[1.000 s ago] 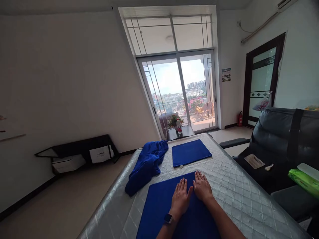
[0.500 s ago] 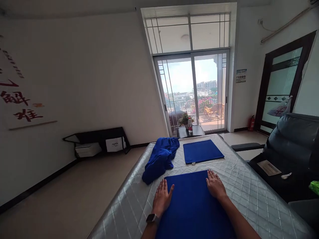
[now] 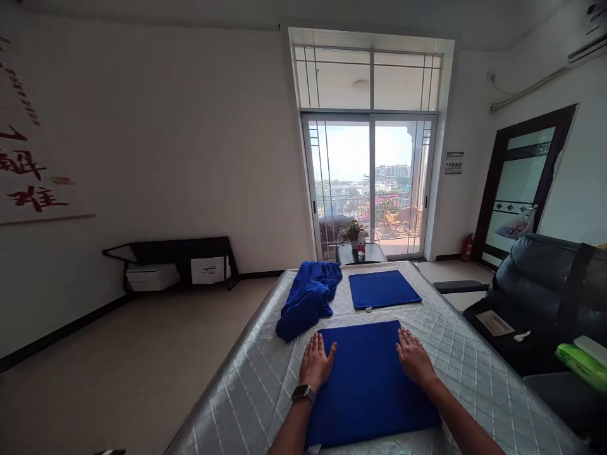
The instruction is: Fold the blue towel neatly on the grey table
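A flat blue rectangle of cloth [image 3: 367, 379], perhaps a cushion cover, lies in front of me on the silvery quilted mattress [image 3: 256, 379]. My left hand [image 3: 317, 362] rests on its left edge, palm down, with the fingers stretched out and the thumb apart. On its right edge my right hand [image 3: 415, 355] lies flat, fingers extended. A second flat blue cloth rectangle [image 3: 383, 289], with a small white tag at its near edge, lies farther off. To its left is a crumpled heap of blue cloth [image 3: 310, 300]. Neither hand grips anything.
Beyond the mattress, a small dark table [image 3: 348, 254] holds a potted plant and a bottle [image 3: 361, 242]. A black armchair [image 3: 535, 284] stands at the right, with a green packet [image 3: 583, 365] on it. Along the left wall is a low black rack [image 3: 184, 249] with white boxes.
The view has tilted slightly and shifted, so the near edge of the closer cloth now shows. Both hands remain flat on its two side edges.
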Action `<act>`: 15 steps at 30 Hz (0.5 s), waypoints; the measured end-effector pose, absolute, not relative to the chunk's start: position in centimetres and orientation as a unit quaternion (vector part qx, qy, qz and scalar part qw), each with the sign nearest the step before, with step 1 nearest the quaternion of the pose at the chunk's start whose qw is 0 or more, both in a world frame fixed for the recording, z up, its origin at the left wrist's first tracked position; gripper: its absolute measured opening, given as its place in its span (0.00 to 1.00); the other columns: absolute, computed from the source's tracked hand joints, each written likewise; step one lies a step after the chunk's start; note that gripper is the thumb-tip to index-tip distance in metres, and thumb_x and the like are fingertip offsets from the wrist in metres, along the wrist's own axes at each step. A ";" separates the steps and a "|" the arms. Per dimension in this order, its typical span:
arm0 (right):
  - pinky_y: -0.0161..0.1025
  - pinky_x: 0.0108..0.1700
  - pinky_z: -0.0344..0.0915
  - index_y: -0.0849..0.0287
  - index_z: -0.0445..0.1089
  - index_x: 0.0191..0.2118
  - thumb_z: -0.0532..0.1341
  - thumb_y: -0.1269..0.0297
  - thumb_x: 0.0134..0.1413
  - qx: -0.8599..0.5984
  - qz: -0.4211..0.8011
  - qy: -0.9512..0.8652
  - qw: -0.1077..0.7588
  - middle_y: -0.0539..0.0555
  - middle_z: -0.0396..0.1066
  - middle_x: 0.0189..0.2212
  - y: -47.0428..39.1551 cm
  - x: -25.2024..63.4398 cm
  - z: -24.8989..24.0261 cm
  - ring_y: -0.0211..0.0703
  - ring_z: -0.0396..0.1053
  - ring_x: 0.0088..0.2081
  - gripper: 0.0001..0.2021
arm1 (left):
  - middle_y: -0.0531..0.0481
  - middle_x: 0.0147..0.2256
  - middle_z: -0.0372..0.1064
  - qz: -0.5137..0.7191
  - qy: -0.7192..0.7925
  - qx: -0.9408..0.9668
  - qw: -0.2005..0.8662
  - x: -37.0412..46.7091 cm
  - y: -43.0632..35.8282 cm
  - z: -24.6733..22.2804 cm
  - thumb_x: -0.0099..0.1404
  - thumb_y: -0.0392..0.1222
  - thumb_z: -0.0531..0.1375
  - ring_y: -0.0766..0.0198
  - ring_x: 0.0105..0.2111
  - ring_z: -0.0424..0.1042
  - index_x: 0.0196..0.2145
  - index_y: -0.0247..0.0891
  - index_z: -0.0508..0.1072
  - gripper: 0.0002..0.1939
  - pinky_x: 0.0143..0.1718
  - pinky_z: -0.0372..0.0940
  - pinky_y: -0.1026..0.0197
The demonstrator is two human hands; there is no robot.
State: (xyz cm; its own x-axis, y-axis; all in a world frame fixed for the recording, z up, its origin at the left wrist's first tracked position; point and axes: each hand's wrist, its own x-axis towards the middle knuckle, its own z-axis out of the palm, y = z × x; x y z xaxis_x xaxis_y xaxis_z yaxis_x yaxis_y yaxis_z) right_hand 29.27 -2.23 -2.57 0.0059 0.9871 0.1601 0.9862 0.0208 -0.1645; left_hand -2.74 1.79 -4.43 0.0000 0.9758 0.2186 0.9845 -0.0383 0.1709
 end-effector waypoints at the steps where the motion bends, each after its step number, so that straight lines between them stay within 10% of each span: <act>1: 0.47 0.70 0.41 0.67 0.47 0.71 0.41 0.60 0.67 -0.702 0.009 -0.704 0.108 0.60 0.45 0.71 -2.9 29.3 -2.8 0.46 0.41 0.71 0.30 | 0.31 0.69 0.46 -0.142 -0.691 -0.708 0.020 -2.8 1.8 -4.4 0.72 0.64 0.36 0.50 0.69 0.49 0.67 0.20 0.53 0.44 0.67 0.48 0.49; 15: 0.47 0.70 0.41 0.70 0.47 0.70 0.41 0.59 0.67 -0.709 0.012 -0.698 0.104 0.62 0.45 0.71 -4.7 29.2 -4.0 0.45 0.42 0.71 0.31 | 0.35 0.67 0.53 -0.187 -0.525 -0.830 -0.011 12.0 -1.6 -2.9 0.74 0.60 0.36 0.52 0.68 0.51 0.67 0.28 0.57 0.38 0.67 0.52 0.49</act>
State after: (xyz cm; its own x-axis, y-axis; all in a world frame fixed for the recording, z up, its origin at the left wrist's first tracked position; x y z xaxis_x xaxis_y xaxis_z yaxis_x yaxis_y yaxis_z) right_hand 29.15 -4.72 -4.04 0.0263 0.9914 0.1279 0.9864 -0.0049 -0.1643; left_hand 12.02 -1.64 -2.94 0.3784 0.8762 0.2986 0.8678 -0.4481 0.2151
